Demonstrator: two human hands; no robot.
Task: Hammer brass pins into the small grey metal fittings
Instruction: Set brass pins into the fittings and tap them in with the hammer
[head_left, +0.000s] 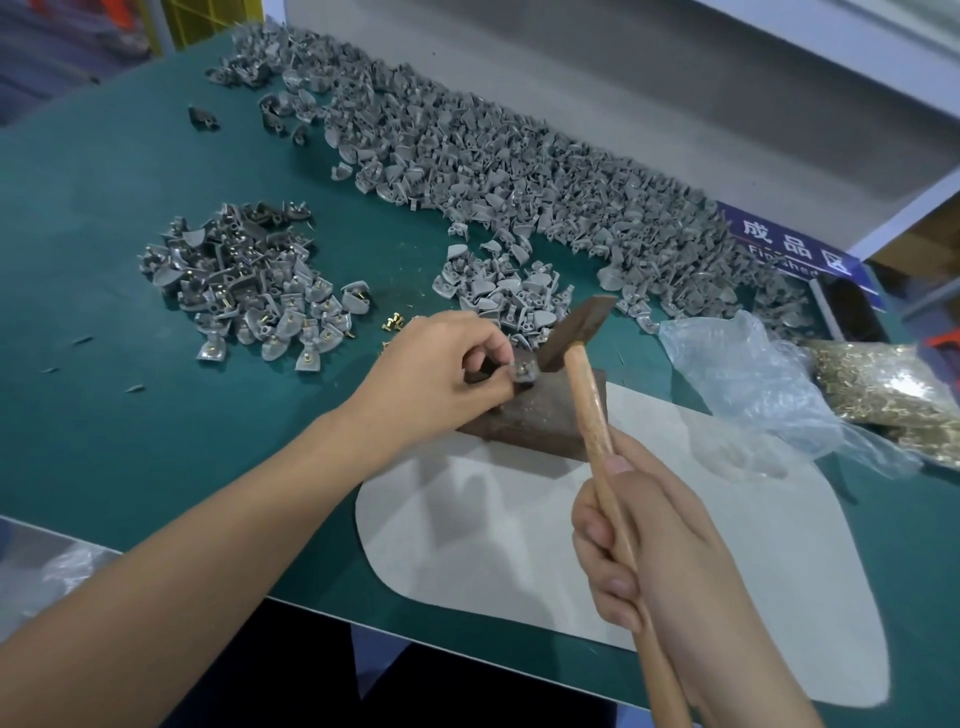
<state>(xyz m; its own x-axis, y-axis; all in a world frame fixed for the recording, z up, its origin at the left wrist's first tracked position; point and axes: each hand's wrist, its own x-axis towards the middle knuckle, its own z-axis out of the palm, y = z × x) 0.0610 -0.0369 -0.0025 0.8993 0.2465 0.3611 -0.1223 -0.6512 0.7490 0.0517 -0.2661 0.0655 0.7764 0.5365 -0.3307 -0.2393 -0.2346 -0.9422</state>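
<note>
My left hand (436, 371) pinches a small grey fitting (521, 370) on top of a rusty brown metal block (545, 415). My right hand (649, 540) grips the wooden handle of a hammer (574, 327), whose dark head hangs just right of the fitting, close above the block. A few loose brass pins (395, 322) lie on the green mat behind my left hand. Whether a pin sits in the held fitting is hard to make out.
A pile of fittings with brass pins in them (249, 291) lies at left. A small heap of plain fittings (498, 296) and a long bank of them (519, 176) lie behind. Plastic bags of brass pins (883, 395) sit at right. A pale sheet (519, 545) underlies the block.
</note>
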